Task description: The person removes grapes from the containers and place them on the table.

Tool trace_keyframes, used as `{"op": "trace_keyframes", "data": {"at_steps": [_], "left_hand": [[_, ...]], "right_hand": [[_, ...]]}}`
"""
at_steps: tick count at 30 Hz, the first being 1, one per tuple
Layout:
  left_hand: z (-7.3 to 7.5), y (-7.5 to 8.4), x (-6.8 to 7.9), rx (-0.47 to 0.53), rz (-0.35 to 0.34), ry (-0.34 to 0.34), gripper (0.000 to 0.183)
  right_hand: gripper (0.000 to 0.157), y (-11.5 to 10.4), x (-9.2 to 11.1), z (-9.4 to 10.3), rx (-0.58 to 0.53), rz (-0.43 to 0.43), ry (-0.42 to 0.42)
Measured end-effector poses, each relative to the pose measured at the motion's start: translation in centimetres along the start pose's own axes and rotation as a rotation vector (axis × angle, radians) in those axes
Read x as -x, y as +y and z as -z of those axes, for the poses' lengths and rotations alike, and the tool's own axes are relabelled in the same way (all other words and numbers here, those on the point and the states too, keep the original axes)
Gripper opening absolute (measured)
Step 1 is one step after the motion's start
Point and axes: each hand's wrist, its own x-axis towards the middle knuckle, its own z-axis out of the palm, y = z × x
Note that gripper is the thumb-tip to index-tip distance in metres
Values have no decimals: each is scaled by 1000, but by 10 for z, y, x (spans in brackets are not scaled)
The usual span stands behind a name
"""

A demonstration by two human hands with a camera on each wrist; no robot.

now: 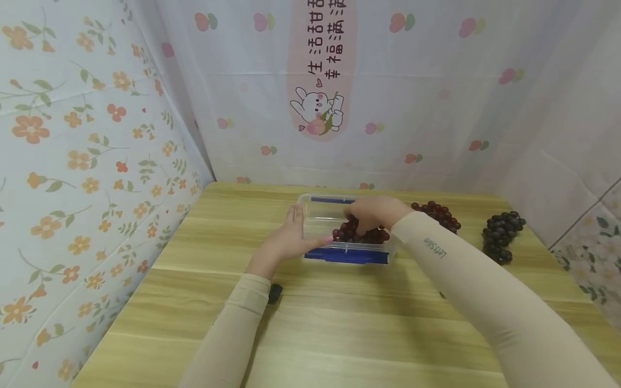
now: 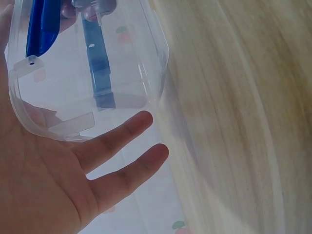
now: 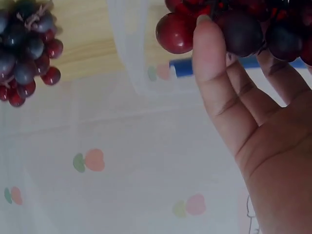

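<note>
A clear plastic container (image 1: 316,213) with blue clasps stands on the wooden table, its top uncovered. Inside its right part is a bunch of dark red grapes (image 1: 343,234). My right hand (image 1: 375,212) reaches down into the container and holds this bunch; the right wrist view shows the thumb and curled fingers against the grapes (image 3: 239,31). At the container's left end rests my left hand (image 1: 287,237), thumb along the front rim. In the left wrist view two of its fingers (image 2: 131,180) extend straight beside the clear wall.
Right of the container lies another bunch of red grapes (image 1: 439,215), partly behind my right forearm. Farther right is a bunch of black grapes (image 1: 502,234). A small dark object (image 1: 275,293) sits beside my left wrist. Patterned curtains (image 1: 427,108) border the table.
</note>
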Motion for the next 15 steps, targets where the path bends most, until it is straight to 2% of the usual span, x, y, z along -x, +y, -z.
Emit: {"op": "trace_keyframes", "data": {"at_steps": [8,15], "left_hand": [[0,-2,-1,4,5,7,137],[0,0,-1,-7,1,3,140]], "right_hand": [[23,-2,5,16,-44,-6,10],[28,-3,16,29,-60,-4,31]]}}
